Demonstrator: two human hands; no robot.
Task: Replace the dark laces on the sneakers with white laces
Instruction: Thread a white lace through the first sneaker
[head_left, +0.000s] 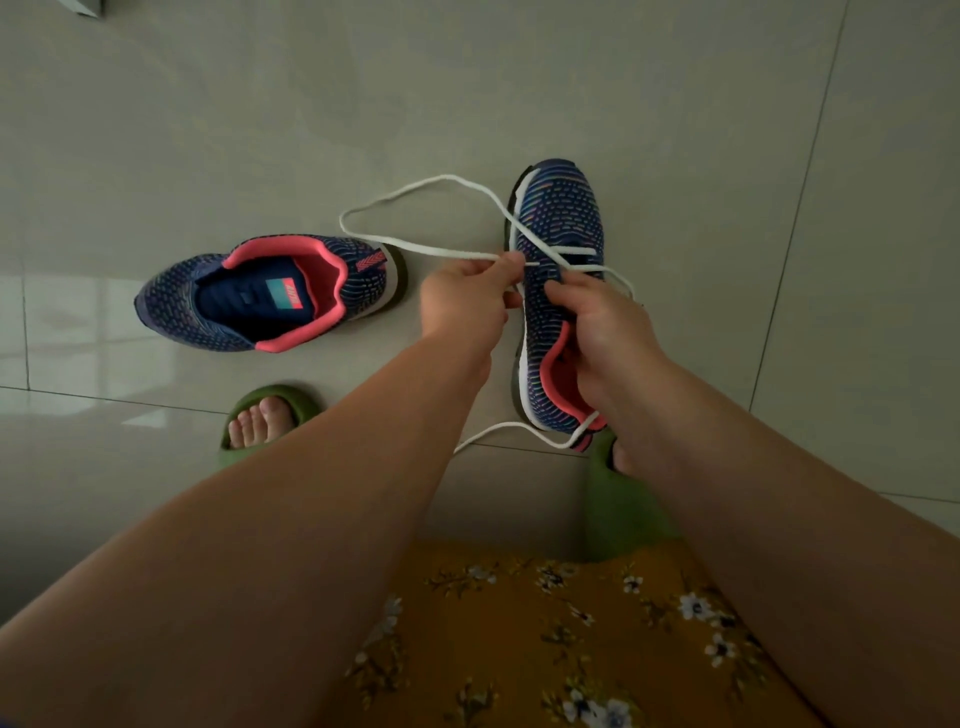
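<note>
Two navy patterned sneakers with pink collars lie on the tiled floor. The right sneaker (563, 223) points away from me, and a white lace (415, 189) runs through its lowest eyelets and loops out to the left. My left hand (467, 296) pinches the lace tip at the sneaker's left side. My right hand (602, 332) grips the sneaker's upper around the tongue. The lace's other end trails under the heel (498, 431). The left sneaker (270, 296) lies sideways with no lace visible in it.
My feet in green slides (270, 415) rest on the grey floor tiles (208, 130), the right slide (618, 499) just behind the held sneaker's heel. An orange floral garment (545, 623) covers my lap at the bottom.
</note>
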